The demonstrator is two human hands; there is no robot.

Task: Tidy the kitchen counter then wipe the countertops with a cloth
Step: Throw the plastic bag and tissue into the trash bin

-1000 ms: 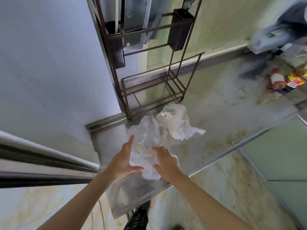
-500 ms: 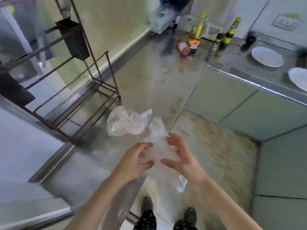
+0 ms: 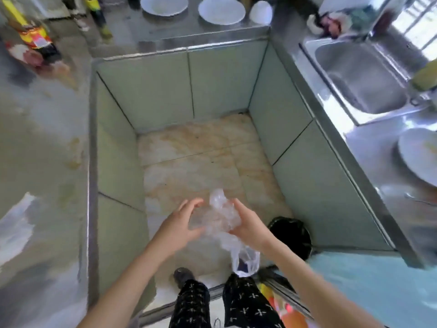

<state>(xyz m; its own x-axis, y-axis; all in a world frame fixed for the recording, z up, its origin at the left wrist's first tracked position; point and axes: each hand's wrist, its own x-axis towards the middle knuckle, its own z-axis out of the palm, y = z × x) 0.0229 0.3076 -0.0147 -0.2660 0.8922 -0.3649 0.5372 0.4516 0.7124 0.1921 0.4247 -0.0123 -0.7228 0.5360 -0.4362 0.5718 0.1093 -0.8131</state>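
On the left worktop [image 3: 42, 129], a stained, dull metal surface, stand blurred sauce bottles [image 3: 33, 41] at the far end, and a crumpled white plastic bag [image 3: 16, 223] lies near its front edge. Farther along, the back worktop [image 3: 189, 29] carries two round white plates [image 3: 221, 9], both bare. Between the pale green cabinet fronts, over the mottled tile floor [image 3: 196, 157], the left hand [image 3: 177, 226] and right hand [image 3: 248, 226] each have the fingers curled in a grip on a clear, wrinkled plastic bag [image 3: 220, 216], whose thin tail hangs down past the right wrist. A black bin [image 3: 290, 235] sits on the floor just right of the hands. At the right, a steel sink [image 3: 361, 74] shows no contents, and another white plate [image 3: 418, 155] lies on the wet worktop beside it.
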